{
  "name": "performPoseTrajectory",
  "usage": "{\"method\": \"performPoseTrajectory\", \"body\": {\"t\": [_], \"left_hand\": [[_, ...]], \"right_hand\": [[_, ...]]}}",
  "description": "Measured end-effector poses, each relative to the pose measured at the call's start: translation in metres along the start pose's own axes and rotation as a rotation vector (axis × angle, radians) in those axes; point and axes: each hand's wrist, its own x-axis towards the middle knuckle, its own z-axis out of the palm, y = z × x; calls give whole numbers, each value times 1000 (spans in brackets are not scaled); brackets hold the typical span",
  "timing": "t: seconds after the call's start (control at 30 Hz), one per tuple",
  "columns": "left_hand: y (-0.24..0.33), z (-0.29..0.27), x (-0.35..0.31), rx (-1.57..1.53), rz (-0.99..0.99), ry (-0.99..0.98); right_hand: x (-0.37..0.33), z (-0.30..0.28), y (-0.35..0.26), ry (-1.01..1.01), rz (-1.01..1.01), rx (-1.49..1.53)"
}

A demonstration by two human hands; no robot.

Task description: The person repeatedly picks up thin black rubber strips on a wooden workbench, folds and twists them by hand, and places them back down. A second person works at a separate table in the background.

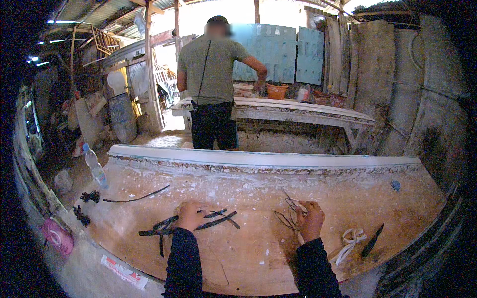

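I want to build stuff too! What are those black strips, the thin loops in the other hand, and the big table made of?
The black strips under the left hand look like flat, dull rubber or plastic; they lie limp and bent. The thin loops held by the right hand look like dark wire, keeping springy curves. The table looks like bare brown plywood or board, matte, smeared with white dust.

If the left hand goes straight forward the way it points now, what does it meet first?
The left hand points up-right over the black strips. Beyond them the board looks bare until the raised white edge, probably the first obstacle; depth is unclear.
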Motion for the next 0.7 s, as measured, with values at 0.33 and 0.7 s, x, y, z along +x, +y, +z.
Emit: {"method": "performPoseTrajectory", "body": {"t": [0.33,0.7], "left_hand": [[-6,12,1,138,-148,-73],[-9,13,-2,322,-427,-61]], "right_hand": [[-7,-1,-20,-162,-125,-52],[-14,13,-13,-266,-64,136]]}}
